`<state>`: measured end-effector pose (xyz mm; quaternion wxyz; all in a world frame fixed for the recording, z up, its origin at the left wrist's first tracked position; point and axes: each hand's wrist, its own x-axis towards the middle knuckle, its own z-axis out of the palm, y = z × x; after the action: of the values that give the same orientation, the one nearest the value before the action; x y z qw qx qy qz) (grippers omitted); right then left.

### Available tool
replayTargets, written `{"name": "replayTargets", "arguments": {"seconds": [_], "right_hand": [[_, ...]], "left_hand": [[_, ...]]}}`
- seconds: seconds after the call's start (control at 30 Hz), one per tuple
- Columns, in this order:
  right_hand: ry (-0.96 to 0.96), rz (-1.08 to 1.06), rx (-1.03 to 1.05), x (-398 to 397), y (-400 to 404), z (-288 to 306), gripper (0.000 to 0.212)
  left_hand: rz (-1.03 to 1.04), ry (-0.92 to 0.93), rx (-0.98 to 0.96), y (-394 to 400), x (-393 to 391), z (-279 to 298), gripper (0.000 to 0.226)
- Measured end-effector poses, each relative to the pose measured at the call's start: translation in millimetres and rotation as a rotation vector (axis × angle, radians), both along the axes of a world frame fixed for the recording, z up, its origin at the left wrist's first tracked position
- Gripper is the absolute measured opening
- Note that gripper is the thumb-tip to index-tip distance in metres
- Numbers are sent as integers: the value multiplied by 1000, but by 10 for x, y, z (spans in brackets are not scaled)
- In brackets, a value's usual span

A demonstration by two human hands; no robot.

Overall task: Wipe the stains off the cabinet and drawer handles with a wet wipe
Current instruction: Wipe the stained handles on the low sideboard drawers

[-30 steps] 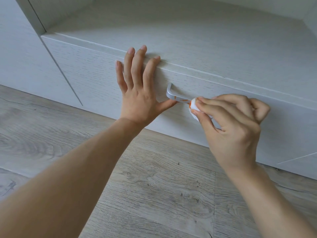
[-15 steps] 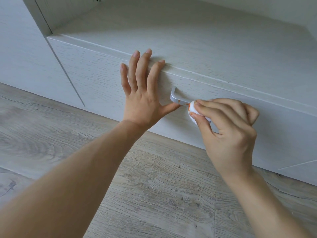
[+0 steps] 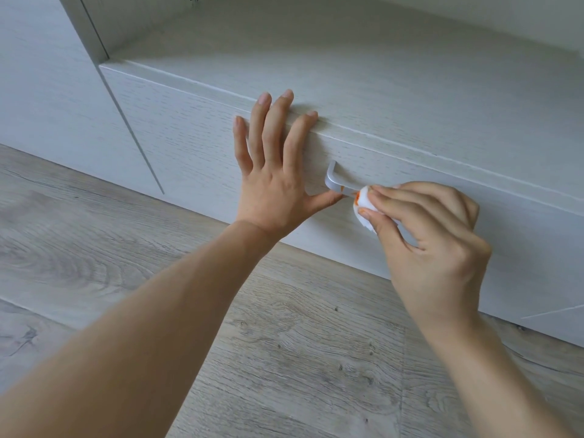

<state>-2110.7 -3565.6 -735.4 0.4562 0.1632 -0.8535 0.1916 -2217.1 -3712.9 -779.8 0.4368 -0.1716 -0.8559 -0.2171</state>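
While the left hand (image 3: 271,188) lies flat against the drawer front (image 3: 189,143), fingers (image 3: 257,134) straight and spread with the tips reaching up to the top edge, the right hand (image 3: 433,235) is doing the real work just beside it. Its fingers are curled tight around a balled-up wet wipe (image 3: 363,207), pinching it from above and below, and the wad is pressed right onto the silver drawer handle (image 3: 339,183), partway along the bar. You can see orange on the wipe's leading face, and there's an orange streak on the handle just left of where the wipe sits, so that stain isn't gone yet. The left thumb reaches out to the right, its tip close under the handle's left corner; whether it touches the metal is hard to tell. That flat palm looks like a brace, keeping the drawer from sliding or rattling under the rubbing pressure. Bunching the wipe small makes sense too: it gives a firm pad that fits the narrow bar. The handle's right end is hidden behind the right hand. Left of the drawer, a cabinet door (image 3: 63,121) stands shut, and pale wood floor (image 3: 284,358) runs along the near side. My read: mid-scrub on this handle, with the remaining streak as the next target.
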Motion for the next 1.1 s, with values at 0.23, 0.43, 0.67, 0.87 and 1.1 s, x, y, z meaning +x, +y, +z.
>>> {"name": "replayTargets", "arguments": {"seconds": [0.23,0.43,0.67,0.87,1.1], "right_hand": [[31,1,38,-2,17,11,5],[67,-39,66,-98,-88,-47,4],[75,-96,38,-97,-145,-19,8],[-36,-105,-115,-34,-185,-10,8],[-113,-108,-146,-33,-229,83,10]], "left_hand": [[-10,6,-7,-8,9,10,90],[3,77,-44,-80,-27,-15,86],[14,92,-100,-153,-39,-24,87],[-58,72,-229,-358,-66,-9,95],[-71,76,-345,-643,-190,37,99]]}}
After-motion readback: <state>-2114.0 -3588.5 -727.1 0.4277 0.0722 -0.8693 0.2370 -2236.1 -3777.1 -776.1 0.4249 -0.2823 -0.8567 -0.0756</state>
